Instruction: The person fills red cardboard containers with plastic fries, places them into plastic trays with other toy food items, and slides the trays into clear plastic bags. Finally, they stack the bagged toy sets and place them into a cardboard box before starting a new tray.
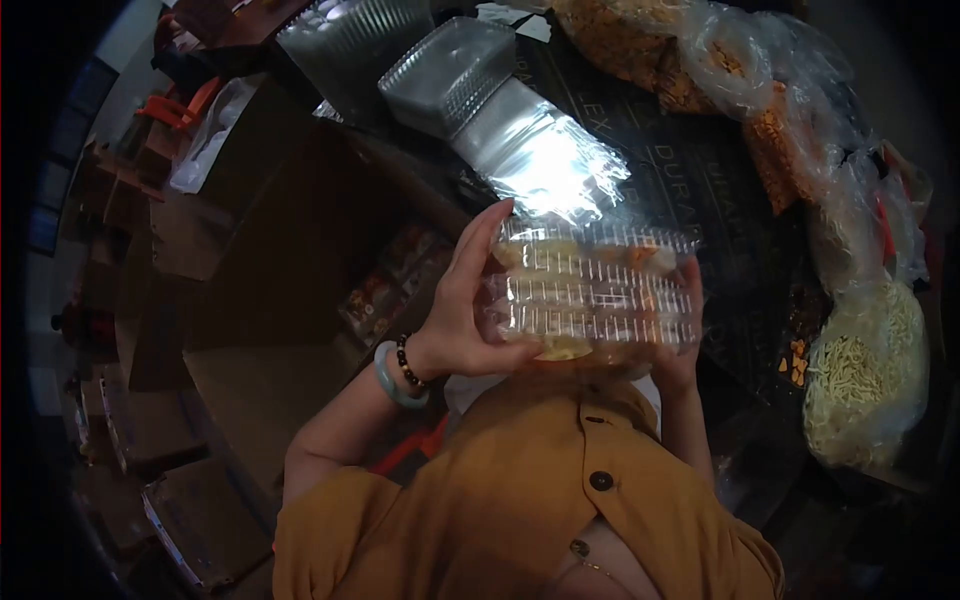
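Note:
Between my two hands is a stack of clear ribbed plastic containers (595,295), held in front of my chest. Pale yellow and orange food shows through their walls. My left hand (462,315), with bracelets at the wrist, wraps the stack's left side, thumb along the lower edge. Around the right side goes my right hand (680,355), its fingers partly hidden behind the plastic. Just beyond the stack lie shiny clear plastic bags (555,150) on the dark table (690,190).
An open cardboard box (270,240) stands at the left with colourful packets (395,285) inside. Nested clear trays (450,65) sit at the back. Bags of orange snacks (785,150) and a bag of pale noodle-like sticks (865,375) line the right, near loose orange pieces (797,362).

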`<action>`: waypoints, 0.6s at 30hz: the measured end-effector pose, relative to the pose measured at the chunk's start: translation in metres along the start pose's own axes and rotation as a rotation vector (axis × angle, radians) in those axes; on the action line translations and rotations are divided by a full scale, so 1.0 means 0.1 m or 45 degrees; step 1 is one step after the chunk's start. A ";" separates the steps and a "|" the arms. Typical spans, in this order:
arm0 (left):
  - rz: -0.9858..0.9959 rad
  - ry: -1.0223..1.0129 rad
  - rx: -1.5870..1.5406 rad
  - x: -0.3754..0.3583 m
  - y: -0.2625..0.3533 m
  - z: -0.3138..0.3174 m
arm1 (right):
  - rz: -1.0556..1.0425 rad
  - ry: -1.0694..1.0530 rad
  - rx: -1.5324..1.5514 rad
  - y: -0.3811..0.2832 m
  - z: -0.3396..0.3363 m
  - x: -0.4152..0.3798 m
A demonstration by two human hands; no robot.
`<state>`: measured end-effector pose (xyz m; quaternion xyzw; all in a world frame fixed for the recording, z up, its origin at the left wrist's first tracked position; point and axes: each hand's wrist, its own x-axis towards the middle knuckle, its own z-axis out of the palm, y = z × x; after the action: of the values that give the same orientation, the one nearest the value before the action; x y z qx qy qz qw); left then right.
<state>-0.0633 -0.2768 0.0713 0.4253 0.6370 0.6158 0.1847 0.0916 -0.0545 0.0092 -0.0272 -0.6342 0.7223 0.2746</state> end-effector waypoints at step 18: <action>-0.092 0.177 -0.572 1.08 -0.86 0.96 | 0.115 0.056 -0.045 0.01 -1.03 0.86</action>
<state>-0.0791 -0.1234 0.0044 0.3073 0.5100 0.7628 0.2523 0.0581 0.0756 0.0145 -0.0763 -0.6389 0.7218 0.2551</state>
